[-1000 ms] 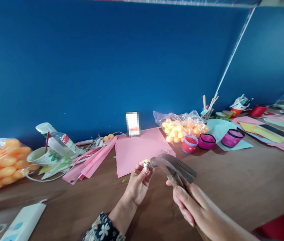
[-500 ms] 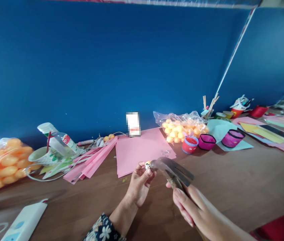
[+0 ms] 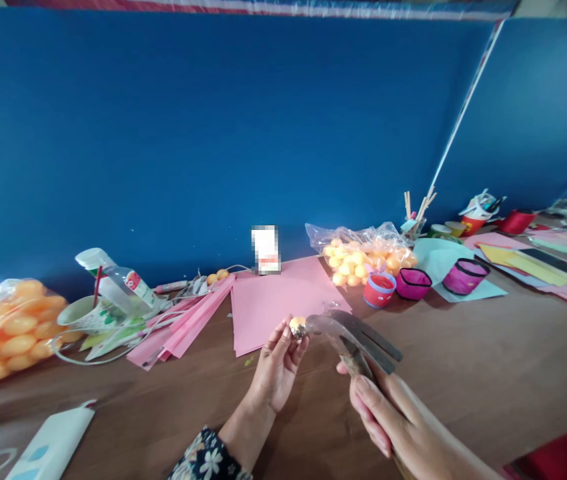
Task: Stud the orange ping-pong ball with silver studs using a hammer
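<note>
Above the table, my left hand (image 3: 277,377) pinches a small yellow ball with a shiny silvery side (image 3: 298,327) between thumb and fingers. My right hand (image 3: 388,413) is wrapped round the wooden handle of a claw hammer (image 3: 369,343). The hammer's rounded face points at the ball from the right and lies very close to it; whether they touch I cannot tell. Its two-pronged claw points to the right. Behind my left hand lies a stack of pink paper (image 3: 283,293).
A clear bag of yellow balls (image 3: 356,260) lies right of the paper, beside a red ring (image 3: 379,290) and magenta bands (image 3: 413,283). On the left are pink strips (image 3: 188,320), a plastic bottle (image 3: 126,287), another ball bag (image 3: 8,327) and a white power strip (image 3: 56,440).
The hammer has moved slightly toward the ball and then back a little to the right. In my left fingers the ball has turned, showing more of its yellow and silvery sides.
</note>
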The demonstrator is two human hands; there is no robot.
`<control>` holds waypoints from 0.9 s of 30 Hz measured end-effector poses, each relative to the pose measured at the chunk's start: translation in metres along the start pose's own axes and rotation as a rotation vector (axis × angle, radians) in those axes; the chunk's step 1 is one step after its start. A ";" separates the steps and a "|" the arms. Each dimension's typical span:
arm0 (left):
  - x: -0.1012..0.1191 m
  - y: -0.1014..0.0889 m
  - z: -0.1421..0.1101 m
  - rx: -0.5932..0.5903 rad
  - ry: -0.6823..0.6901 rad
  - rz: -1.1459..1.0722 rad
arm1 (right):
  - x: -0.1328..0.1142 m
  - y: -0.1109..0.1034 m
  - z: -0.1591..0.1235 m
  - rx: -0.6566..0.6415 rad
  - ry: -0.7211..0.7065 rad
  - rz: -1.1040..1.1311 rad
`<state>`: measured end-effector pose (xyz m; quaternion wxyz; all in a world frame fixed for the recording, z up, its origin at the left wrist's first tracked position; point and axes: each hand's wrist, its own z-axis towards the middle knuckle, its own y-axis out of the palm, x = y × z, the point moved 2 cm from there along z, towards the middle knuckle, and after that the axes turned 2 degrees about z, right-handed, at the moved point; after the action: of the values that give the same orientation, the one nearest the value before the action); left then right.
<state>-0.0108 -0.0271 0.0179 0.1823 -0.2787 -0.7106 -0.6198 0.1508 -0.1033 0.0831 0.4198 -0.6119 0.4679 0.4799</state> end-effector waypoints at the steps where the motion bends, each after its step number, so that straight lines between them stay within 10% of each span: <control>1: 0.000 0.000 0.000 0.000 0.000 -0.005 | 0.000 0.000 0.001 -0.001 -0.008 -0.006; 27: -0.001 0.000 -0.001 0.001 -0.007 0.041 | -0.014 -0.006 -0.004 -0.032 0.015 -0.057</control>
<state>-0.0102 -0.0279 0.0174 0.1929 -0.2952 -0.7057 -0.6145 0.1566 -0.1038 0.0978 0.4198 -0.6353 0.4456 0.4707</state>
